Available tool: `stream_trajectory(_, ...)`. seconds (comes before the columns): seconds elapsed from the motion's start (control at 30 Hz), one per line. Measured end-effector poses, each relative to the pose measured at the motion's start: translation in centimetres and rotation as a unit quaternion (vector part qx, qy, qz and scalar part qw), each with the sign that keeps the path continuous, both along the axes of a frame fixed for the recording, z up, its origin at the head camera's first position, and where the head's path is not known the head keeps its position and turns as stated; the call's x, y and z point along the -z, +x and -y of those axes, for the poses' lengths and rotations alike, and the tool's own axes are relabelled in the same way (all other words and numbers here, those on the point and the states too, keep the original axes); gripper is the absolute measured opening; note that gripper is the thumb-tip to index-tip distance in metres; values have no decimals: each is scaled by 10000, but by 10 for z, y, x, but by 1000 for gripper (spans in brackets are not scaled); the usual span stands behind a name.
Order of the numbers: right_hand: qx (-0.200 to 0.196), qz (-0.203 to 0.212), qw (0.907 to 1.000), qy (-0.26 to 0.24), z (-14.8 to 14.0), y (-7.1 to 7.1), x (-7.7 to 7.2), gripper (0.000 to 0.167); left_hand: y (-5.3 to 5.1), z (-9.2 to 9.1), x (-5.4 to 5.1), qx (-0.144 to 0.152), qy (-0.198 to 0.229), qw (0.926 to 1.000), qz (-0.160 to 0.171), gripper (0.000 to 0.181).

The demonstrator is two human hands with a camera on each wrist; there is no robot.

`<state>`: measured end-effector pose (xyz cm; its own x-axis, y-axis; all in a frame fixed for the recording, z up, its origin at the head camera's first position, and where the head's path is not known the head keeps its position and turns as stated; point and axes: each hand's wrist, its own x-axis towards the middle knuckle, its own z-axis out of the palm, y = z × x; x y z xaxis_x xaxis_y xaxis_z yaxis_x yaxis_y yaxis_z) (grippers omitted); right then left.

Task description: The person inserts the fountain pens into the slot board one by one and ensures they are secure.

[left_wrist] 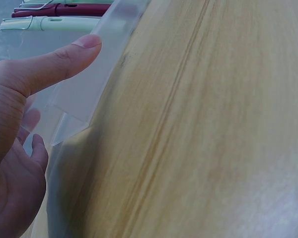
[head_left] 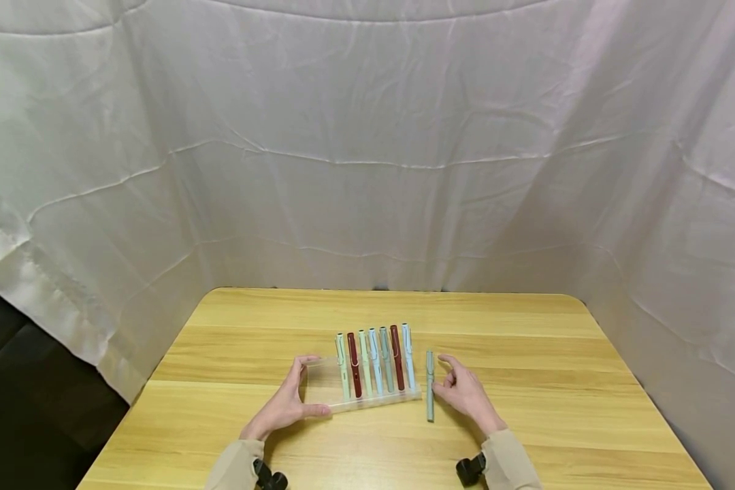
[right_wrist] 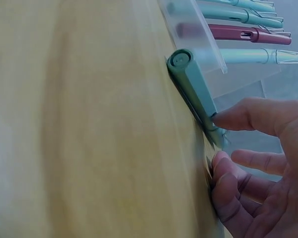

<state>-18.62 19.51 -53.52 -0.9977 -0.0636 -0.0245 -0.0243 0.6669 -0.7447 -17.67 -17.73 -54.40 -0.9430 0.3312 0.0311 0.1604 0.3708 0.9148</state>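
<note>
A clear plastic pen stand (head_left: 321, 381) holds several capped pens in a slanted row: pale green, dark red, light blue and grey-green. My left hand (head_left: 286, 403) grips its left end, the thumb (left_wrist: 64, 62) over the front and the fingers behind, partly seen through the plastic. Right of the stand, a single grey-green pen (head_left: 430, 386) lies on the table, its end toward the right wrist camera (right_wrist: 188, 82). My right hand (head_left: 464, 393) is beside this pen. Its thumb (right_wrist: 238, 115) touches the pen's side, while the other fingers bend loosely near the tabletop.
The wooden table (head_left: 527, 340) has rounded back corners. Pale curtains (head_left: 373, 204) hang behind it and on both sides. A dark area (head_left: 24, 395) lies beyond the table's left edge. Black wrist cameras (head_left: 470, 469) sit at both sleeves.
</note>
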Motion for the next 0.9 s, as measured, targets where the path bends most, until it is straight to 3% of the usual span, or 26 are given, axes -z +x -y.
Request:
stream_trajectory(0.47,-193,97,9987,-459,-6,1,-4,64,1,1,-1,-21,-21,10000,36,99)
stream_trajectory(0.9,-65,334,9984,-441,-5,-1,0,62,2,2,1,-17,-62,9999,116,99)
